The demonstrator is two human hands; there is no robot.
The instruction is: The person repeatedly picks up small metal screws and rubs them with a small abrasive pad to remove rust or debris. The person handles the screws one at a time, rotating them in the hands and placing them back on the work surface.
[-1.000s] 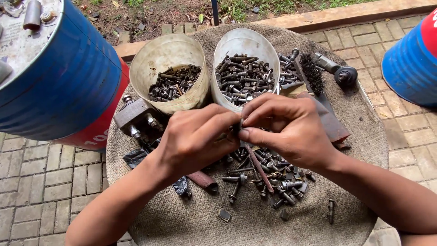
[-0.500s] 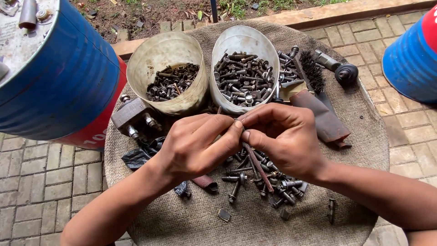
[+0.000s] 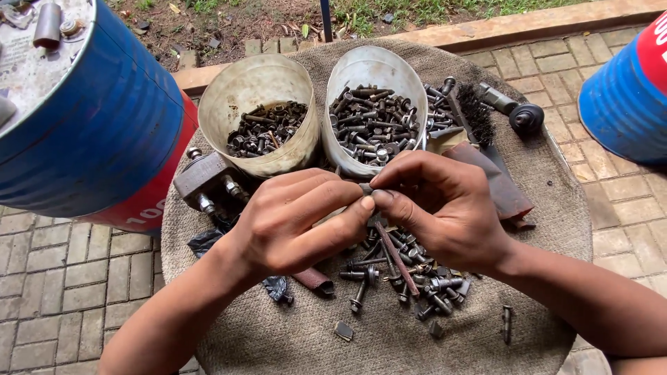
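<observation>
**Where both hands meet above the bolt heap**

While the left hand (image 3: 292, 222) and right hand (image 3: 438, 205) pinch one small bolt (image 3: 366, 189) between their fingers, its axis is hidden. It sits over the loose bolts (image 3: 403, 271) on the burlap tabletop (image 3: 556, 208), just before two cut cans (image 3: 264, 111) of bolts. A wire brush (image 3: 476, 111) lies right; blue drums (image 3: 83, 125) with red bands flank.

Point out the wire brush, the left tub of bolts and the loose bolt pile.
Wire brush (image 3: 476, 113), head view, on the dark bristles.
Left tub (image 3: 257, 73), head view, on the bare inner wall.
Bolt pile (image 3: 417, 274), head view, on the middle of the heap.
</observation>
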